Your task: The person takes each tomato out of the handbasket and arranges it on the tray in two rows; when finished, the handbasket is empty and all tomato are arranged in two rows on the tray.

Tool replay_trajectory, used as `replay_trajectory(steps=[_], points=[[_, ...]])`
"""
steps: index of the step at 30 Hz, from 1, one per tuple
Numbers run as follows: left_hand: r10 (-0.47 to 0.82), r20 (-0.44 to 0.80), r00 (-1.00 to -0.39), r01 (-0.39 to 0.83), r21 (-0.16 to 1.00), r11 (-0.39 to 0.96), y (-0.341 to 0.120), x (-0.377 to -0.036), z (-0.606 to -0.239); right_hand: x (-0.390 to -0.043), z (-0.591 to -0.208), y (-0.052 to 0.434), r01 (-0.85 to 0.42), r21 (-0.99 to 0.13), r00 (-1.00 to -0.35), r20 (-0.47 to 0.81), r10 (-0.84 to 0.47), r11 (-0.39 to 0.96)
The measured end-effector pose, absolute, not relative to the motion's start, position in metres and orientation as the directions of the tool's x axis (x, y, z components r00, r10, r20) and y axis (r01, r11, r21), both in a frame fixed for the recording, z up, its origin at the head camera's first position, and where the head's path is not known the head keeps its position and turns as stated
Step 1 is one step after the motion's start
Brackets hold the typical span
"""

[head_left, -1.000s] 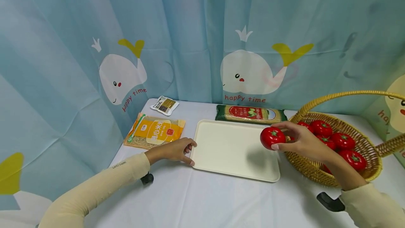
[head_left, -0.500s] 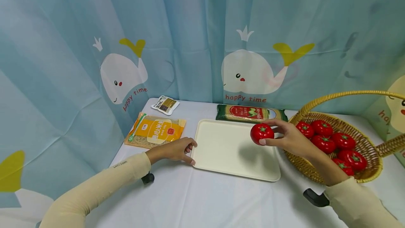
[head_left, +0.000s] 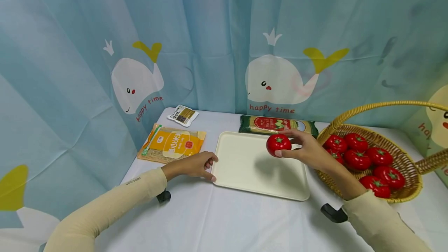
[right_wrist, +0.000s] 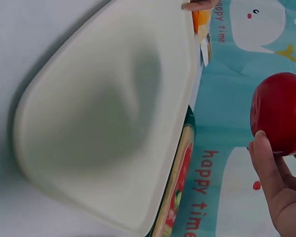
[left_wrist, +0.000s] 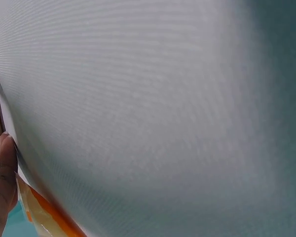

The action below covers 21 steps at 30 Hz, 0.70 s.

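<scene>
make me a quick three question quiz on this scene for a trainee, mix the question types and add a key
1. Multiple choice: what does the right hand hold above the cream rectangular tray?
A) a yellow wicker basket
B) a glossy round red tomato
C) an orange rectangular plastic packet

2. True or false: the left hand touches the tray's right edge.

3. Short answer: what lies along the tray's far side, near the blue printed fabric curtain?

Key
1. B
2. False; it touches the tray's left edge.
3. A long green-and-tan packet with a red label.
</scene>
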<state>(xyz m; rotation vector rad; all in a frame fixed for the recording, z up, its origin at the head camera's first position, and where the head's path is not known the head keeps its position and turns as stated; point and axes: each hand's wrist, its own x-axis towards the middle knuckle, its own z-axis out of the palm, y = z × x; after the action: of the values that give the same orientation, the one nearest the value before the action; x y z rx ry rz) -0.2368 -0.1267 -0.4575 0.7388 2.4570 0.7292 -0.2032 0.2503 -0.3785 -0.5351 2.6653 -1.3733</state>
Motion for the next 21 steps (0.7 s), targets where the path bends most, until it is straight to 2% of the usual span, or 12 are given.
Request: replay_trajectory(steps=[12,21], points=[[0.596,-0.297,-0.746,0.336,0.605,0.722,-0.125,-0.237,-0.457,-0.217,-0.377,0.232,-0.251,-0.830,-0.930,0.063,-0.362,0.498],[0.597,-0.299,-0.745,0.338,0.602,0.723,-0.125,-0.238,-0.456,-0.226,-0.385,0.222,-0.296,-0.835,-0.917,0.113,-0.382,0.465]])
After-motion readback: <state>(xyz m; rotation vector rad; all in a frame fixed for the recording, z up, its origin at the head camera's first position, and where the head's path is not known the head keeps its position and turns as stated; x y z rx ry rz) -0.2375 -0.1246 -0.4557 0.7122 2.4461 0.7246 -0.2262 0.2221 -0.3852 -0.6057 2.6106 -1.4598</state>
